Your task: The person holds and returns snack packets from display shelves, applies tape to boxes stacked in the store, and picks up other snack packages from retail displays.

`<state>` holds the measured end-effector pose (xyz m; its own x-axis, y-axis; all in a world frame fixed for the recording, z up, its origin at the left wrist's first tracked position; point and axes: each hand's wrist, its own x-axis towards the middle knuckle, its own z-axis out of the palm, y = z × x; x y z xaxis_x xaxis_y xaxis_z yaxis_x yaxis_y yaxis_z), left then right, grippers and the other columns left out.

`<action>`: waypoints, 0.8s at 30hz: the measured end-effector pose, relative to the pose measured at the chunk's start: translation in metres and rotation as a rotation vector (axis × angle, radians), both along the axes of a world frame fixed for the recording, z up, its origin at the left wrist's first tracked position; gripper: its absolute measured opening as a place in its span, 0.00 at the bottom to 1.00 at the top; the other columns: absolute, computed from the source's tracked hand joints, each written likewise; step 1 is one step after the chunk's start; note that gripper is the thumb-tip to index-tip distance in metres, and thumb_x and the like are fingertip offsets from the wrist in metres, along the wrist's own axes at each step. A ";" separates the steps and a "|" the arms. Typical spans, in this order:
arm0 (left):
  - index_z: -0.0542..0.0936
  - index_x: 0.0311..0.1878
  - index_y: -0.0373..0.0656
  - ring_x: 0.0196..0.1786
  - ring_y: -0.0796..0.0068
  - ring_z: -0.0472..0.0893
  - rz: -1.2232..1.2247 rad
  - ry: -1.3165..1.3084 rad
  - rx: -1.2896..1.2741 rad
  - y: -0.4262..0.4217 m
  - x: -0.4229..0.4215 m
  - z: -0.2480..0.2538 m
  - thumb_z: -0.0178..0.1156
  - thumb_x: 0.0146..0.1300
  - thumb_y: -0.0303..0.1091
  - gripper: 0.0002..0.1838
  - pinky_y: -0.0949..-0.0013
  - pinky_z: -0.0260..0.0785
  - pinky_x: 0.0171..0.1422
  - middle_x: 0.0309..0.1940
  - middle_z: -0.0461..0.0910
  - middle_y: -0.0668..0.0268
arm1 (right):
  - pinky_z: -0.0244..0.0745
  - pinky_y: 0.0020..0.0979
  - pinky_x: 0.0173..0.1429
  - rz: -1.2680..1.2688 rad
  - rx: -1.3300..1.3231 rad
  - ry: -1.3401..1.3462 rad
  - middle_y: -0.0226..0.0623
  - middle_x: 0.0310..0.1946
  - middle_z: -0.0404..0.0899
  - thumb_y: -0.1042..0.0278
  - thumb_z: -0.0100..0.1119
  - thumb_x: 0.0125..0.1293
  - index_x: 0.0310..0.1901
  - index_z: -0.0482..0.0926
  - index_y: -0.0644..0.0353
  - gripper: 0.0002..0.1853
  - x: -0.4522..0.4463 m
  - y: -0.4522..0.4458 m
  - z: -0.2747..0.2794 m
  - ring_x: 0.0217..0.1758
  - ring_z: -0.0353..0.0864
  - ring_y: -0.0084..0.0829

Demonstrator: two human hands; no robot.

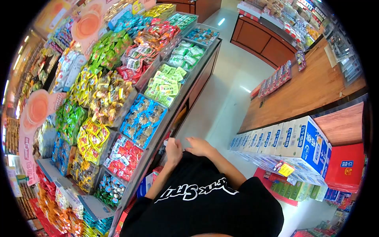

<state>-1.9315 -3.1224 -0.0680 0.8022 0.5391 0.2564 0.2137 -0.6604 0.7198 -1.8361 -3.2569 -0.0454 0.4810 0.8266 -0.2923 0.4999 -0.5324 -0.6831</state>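
Observation:
My left hand [173, 150] is closed in front of my black T-shirt [189, 205], near the edge of the candy display. A small whitish bit shows beside its fingers, too small to name. Close by on the right is my right hand [198, 146], its fingers curled together; whatever they hold, if anything, is hidden. The two hands are slightly apart. Nearest to them on the left lie a bin of blue-wrapped sweets [143, 120] and a bin of red packets [123, 158]. Above these is a bin of light green packets [166, 85].
A tiered candy display [197, 75] runs along my left. To the right stand a wooden counter [292, 94], a row of blue and white cartons [292, 138] and a red box [345, 168]. The pale floor [225, 83] stretches between them towards another brown counter [256, 41].

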 end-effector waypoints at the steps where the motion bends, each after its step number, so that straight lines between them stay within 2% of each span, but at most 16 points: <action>1: 0.66 0.24 0.37 0.25 0.52 0.69 -0.047 -0.040 -0.008 -0.010 0.013 0.008 0.61 0.58 0.24 0.13 0.56 0.60 0.29 0.22 0.66 0.54 | 0.73 0.42 0.57 -0.043 0.077 0.001 0.53 0.51 0.77 0.62 0.60 0.60 0.55 0.72 0.68 0.25 0.006 -0.009 0.003 0.54 0.77 0.49; 3: 0.65 0.21 0.37 0.21 0.55 0.69 -0.133 -0.111 -0.032 -0.027 0.030 0.020 0.60 0.57 0.23 0.14 0.58 0.59 0.26 0.18 0.64 0.56 | 0.73 0.41 0.56 -0.108 0.207 0.031 0.52 0.50 0.77 0.67 0.60 0.59 0.55 0.72 0.68 0.22 0.014 -0.022 0.003 0.53 0.77 0.48; 6: 0.62 0.17 0.37 0.18 0.57 0.67 -0.121 -0.169 -0.097 -0.038 0.049 0.024 0.58 0.56 0.20 0.17 0.61 0.57 0.23 0.14 0.63 0.58 | 0.74 0.40 0.54 -0.169 0.331 0.125 0.52 0.47 0.78 0.74 0.57 0.58 0.53 0.73 0.67 0.20 0.024 -0.026 0.003 0.52 0.78 0.48; 9: 0.58 0.16 0.39 0.16 0.71 0.58 -0.161 -0.282 -0.149 -0.035 0.057 0.019 0.58 0.58 0.21 0.20 0.64 0.49 0.22 0.13 0.56 0.62 | 0.74 0.41 0.54 -0.176 0.381 0.186 0.53 0.46 0.78 0.75 0.55 0.57 0.52 0.74 0.66 0.19 0.037 -0.020 0.018 0.51 0.78 0.49; 12: 0.56 0.16 0.41 0.18 0.81 0.56 -0.137 -0.145 -0.350 -0.024 0.068 0.013 0.58 0.57 0.21 0.21 0.67 0.48 0.22 0.13 0.54 0.68 | 0.73 0.44 0.54 -0.129 0.447 0.149 0.54 0.47 0.78 0.75 0.53 0.57 0.51 0.74 0.65 0.18 0.051 -0.009 0.006 0.51 0.77 0.52; 13: 0.61 0.16 0.39 0.18 0.81 0.60 -0.107 -0.035 -0.407 -0.017 0.072 0.014 0.57 0.56 0.21 0.18 0.67 0.54 0.21 0.12 0.60 0.65 | 0.73 0.44 0.54 -0.120 0.461 0.126 0.54 0.46 0.78 0.75 0.53 0.57 0.51 0.74 0.65 0.18 0.057 -0.003 0.003 0.50 0.77 0.53; 16: 0.62 0.17 0.39 0.19 0.81 0.60 -0.032 -0.006 -0.525 -0.001 0.099 0.011 0.57 0.57 0.21 0.17 0.68 0.54 0.21 0.13 0.60 0.65 | 0.73 0.45 0.54 -0.112 0.438 0.115 0.54 0.45 0.78 0.74 0.52 0.57 0.51 0.74 0.65 0.18 0.081 0.019 -0.002 0.49 0.77 0.53; 20: 0.67 0.21 0.38 0.22 0.74 0.66 -0.073 0.131 -0.485 0.036 0.151 -0.017 0.58 0.60 0.31 0.14 0.64 0.62 0.26 0.16 0.68 0.61 | 0.73 0.43 0.53 -0.112 0.363 0.050 0.53 0.45 0.77 0.72 0.56 0.57 0.53 0.73 0.65 0.20 0.127 0.041 0.001 0.48 0.77 0.51; 21: 0.73 0.27 0.36 0.25 0.66 0.76 -0.098 0.246 -0.474 0.046 0.165 -0.015 0.59 0.61 0.39 0.15 0.61 0.68 0.32 0.20 0.76 0.56 | 0.74 0.42 0.52 -0.113 0.354 0.006 0.53 0.45 0.77 0.71 0.57 0.57 0.53 0.73 0.66 0.20 0.140 0.045 0.004 0.47 0.78 0.50; 24: 0.77 0.33 0.36 0.31 0.66 0.80 -0.196 0.442 -0.555 0.078 0.209 -0.019 0.60 0.60 0.42 0.15 0.63 0.71 0.36 0.25 0.79 0.55 | 0.73 0.44 0.53 -0.087 0.240 0.038 0.53 0.45 0.77 0.65 0.59 0.59 0.54 0.72 0.65 0.22 0.182 0.059 0.010 0.49 0.77 0.51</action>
<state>-1.7228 -3.0447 -0.0869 0.8626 0.3318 -0.3818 0.4765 -0.2799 0.8334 -1.6545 -3.1975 -0.0355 0.5458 0.8304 -0.1118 0.4304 -0.3924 -0.8129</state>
